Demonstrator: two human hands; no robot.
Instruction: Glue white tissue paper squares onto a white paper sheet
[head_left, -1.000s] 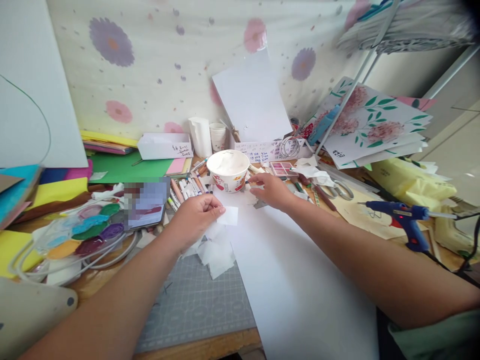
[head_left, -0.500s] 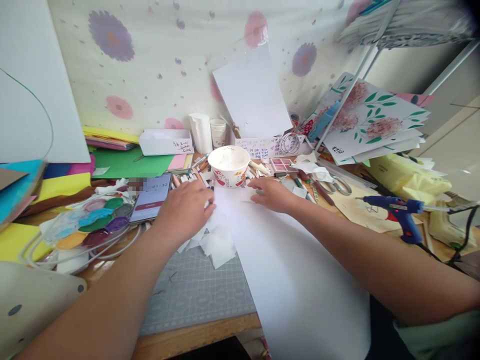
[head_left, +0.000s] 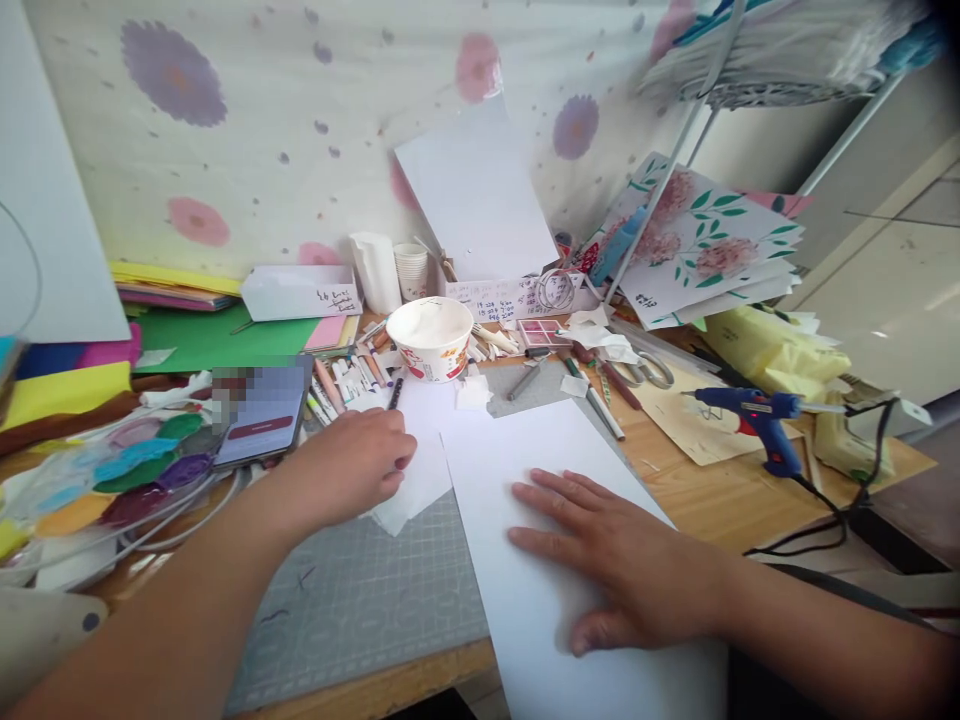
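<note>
My right hand (head_left: 600,560) lies with its fingers spread on a large white sheet of paper (head_left: 517,470), which hangs over the table's front edge. My left hand (head_left: 367,465) is closed, with its fingers curled down above small white paper pieces (head_left: 427,470) on the grey cutting mat (head_left: 352,590). What those fingers hold, if anything, is hidden. Just beyond the hands stands a white paper bowl (head_left: 430,345) with red print. A crumpled bit of white tissue (head_left: 473,392) sits in front of it, and a dark pen (head_left: 395,393) lies by the left hand.
At left are a phone (head_left: 262,410), a paint palette (head_left: 135,470) and white cables. Markers (head_left: 360,375) lie beside the bowl. To the right are scissors (head_left: 652,370) and a blue glue gun (head_left: 765,415) with a black cord. Paper cups (head_left: 411,270) stand at the back.
My right hand has come back from near the bowl and now rests flat on the large sheet. The tissue bit and a grey marker now show. The view has swung slightly right.
</note>
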